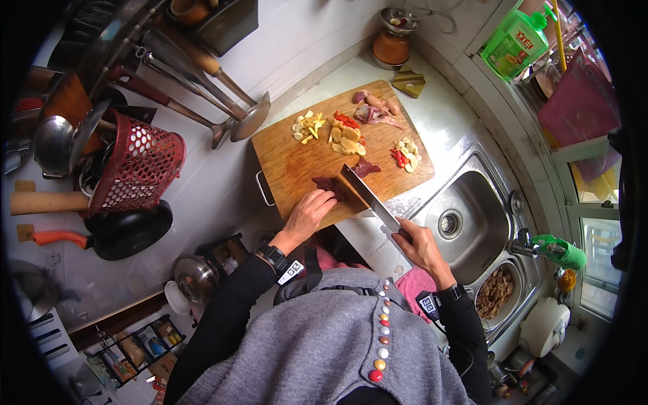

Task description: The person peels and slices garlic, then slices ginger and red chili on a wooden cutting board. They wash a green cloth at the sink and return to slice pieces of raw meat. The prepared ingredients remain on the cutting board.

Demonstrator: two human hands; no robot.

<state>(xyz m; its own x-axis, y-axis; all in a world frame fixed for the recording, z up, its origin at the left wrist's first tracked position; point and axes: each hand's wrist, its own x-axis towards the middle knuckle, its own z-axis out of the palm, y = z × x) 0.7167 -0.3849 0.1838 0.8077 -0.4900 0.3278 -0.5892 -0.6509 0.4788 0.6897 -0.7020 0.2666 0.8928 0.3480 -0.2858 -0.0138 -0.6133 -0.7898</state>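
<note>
My right hand (422, 247) grips the handle of a kitchen cleaver (371, 198), its blade reaching up and left over the wooden cutting board (283, 162). With bent fingertips my left hand (308, 215) presses on a dark red piece of liver (325, 184) near the board's front edge. Another piece of liver (365, 167) lies just beyond the blade. Farther back sit sliced ginger and red chili (346, 137), and to their left a heap of garlic and ginger strips (307, 125). Raw poultry offal (375, 109) is at the far right corner, above garlic slices with chili (405, 153).
A steel sink (486, 223) adjoins the board's right, with a bowl of brownish meat pieces (496, 293) near the faucet (526, 247). Ladles (251, 120) and a red perforated basket (136, 162) hang on the left wall. A metal bowl (400, 21) tops a brown container at the back.
</note>
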